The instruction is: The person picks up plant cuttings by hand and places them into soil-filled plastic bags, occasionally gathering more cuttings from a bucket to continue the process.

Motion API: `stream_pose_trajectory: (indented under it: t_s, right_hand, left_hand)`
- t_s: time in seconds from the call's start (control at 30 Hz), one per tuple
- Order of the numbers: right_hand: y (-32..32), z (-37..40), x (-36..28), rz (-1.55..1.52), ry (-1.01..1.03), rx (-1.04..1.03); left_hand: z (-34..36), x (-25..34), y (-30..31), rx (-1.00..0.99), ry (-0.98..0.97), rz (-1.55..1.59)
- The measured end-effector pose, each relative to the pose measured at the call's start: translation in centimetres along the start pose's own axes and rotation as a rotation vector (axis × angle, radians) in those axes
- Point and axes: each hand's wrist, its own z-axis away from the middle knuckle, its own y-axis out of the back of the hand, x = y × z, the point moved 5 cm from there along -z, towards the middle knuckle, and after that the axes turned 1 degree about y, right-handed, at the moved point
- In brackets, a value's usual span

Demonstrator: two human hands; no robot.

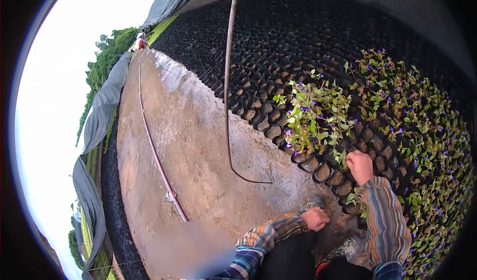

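My right hand (359, 167) reaches down among the black soil-filled pots (323, 172), at the edge of the flowering plants. Its fingers are curled closed, and whatever is in them is hidden. Beside its fingertips are the leaves of a small green plant (341, 157). My left hand (315, 219) is held low by my knee, fingers bent inward; I cannot see what they hold, if anything. Just beyond the right hand stands a clump of leafy plants with purple flowers (318, 113). Another small plant (354, 198) grows near my right wrist.
Black pots (268, 46) in tight rows stretch to the back, with more purple-flowered plants (432, 146) at right. A thin bent pole (228, 81) crosses the view. A hose (153, 153) lies along the dirt path (184, 131). Far off, a person (139, 42) is on the path.
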Motion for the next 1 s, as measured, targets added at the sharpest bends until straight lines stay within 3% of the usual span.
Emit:
stream_pose_trajectory:
  t_s: [0.17, 0.23, 0.27, 0.33, 0.4, 0.53, 0.6, 0.67, 0.73, 0.8, 1.0]
  right_hand:
    - [4.0, 5.2, 6.1, -0.974, -0.539, 0.196]
    - [8.4, 10.3, 6.9, -1.062, -0.761, 0.305]
    - [9.5, 13.3, 8.8, -1.102, -0.740, 0.397]
    - [11.7, 19.8, 11.8, -1.057, -0.809, 0.557]
    - [13.6, 25.9, 13.5, -0.940, -1.046, 0.691]
    - [13.0, 33.4, 16.4, -0.676, -1.091, 0.941]
    - [12.3, 35.0, 17.2, -0.601, -1.174, 0.785]
    - [10.6, 35.8, 18.1, -0.501, -1.157, 0.799]
    - [9.9, 35.7, 18.7, -0.015, -1.041, 0.703]
    - [10.4, 33.4, 16.6, 0.376, -1.085, 0.531]
    - [7.6, 33.5, 17.7, 0.441, -1.140, 0.419]
  left_hand:
    - [-0.1, 0.5, 0.9, -0.003, 0.011, -0.008]
    - [-0.5, 1.0, 1.7, 0.095, 0.000, 0.017]
    - [-0.6, 0.8, 1.1, 0.077, 0.002, -0.016]
    - [-1.3, 1.2, 1.4, 0.052, 0.012, -0.009]
    - [-1.6, 1.1, 1.2, 0.042, -0.014, -0.006]
    - [-2.1, 1.1, 0.8, -0.033, 0.024, -0.028]
    - [-2.2, 1.1, 0.7, -0.045, 0.023, -0.041]
    - [-2.3, 1.3, 0.7, -0.048, 0.024, -0.044]
    - [-2.6, 1.5, 0.8, -0.026, 0.012, -0.055]
    - [-2.5, 1.5, 0.8, -0.029, 0.026, -0.058]
    - [-2.6, 1.6, 0.9, -0.038, 0.020, -0.055]
